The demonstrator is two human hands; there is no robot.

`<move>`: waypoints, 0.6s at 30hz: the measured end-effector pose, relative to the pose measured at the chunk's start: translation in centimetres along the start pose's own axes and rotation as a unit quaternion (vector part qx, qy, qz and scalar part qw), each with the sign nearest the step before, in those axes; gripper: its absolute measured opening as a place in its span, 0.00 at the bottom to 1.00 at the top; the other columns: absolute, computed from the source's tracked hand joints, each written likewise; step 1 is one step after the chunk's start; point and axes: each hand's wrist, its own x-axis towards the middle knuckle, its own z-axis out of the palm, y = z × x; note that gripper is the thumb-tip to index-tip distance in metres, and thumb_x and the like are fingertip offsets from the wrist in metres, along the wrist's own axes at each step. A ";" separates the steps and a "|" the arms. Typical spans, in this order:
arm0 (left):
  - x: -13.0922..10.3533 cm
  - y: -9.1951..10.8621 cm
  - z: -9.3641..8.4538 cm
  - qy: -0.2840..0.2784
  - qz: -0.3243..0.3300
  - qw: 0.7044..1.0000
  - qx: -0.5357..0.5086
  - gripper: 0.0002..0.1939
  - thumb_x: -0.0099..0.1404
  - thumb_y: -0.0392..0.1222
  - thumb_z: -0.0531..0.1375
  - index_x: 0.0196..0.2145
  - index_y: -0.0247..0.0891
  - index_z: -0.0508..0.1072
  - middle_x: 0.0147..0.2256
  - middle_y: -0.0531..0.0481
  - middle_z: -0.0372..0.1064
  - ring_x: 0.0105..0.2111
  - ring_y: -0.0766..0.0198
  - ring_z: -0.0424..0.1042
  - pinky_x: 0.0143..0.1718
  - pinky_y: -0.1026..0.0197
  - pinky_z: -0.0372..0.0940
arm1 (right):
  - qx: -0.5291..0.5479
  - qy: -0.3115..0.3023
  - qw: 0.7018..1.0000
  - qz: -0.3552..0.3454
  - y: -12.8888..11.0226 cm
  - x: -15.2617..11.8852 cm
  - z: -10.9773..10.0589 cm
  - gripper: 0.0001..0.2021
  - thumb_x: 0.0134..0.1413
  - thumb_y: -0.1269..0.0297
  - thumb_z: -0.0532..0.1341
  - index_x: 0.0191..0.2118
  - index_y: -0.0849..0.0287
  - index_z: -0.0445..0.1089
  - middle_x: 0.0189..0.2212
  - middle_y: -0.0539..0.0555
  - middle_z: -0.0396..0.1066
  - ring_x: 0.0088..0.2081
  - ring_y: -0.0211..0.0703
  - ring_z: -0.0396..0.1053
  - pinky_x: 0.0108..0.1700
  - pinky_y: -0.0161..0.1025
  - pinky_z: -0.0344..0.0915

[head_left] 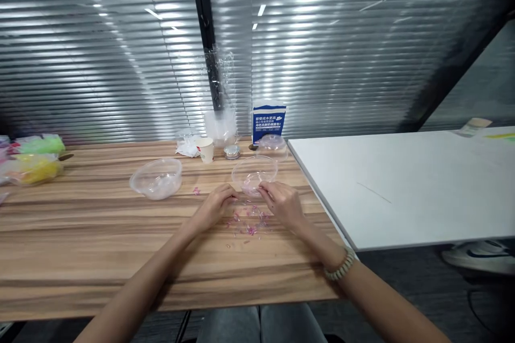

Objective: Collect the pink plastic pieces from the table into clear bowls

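A loose scatter of small pink and purple pieces [251,230], some of them clear, lies on the wooden table between my hands. My left hand [215,206] rests at the left of the scatter, its fingers curled together; anything in them is too small to make out. Fingertips of my right hand [282,203] are pinched at the near side of a clear plastic bowl [237,178]. What they hold, if anything, I cannot tell. Some pinkish bits show in the bottom of that bowl. One pink piece [196,191] lies apart, to the left.
A second clear bowl [156,179] stands at left. Behind are a paper cup [206,150], a small round tin [232,151], a clear lid [272,143] and a blue packet [269,124]. Bagged coloured material [34,168] lies far left. A white table [406,187] adjoins at right.
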 end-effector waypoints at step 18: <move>-0.1 1.0 1.2 0.003 -0.045 0.999 -0.006 0.10 0.59 0.27 0.51 0.31 0.34 0.71 0.32 0.47 0.69 0.33 0.64 0.67 0.37 0.61 0.62 | -0.048 -0.097 0.991 0.072 0.1 -0.4 0.3 0.06 0.55 0.65 0.59 0.38 0.59 0.70 0.27 0.52 0.74 0.26 0.41 0.71 0.27 0.34 0.57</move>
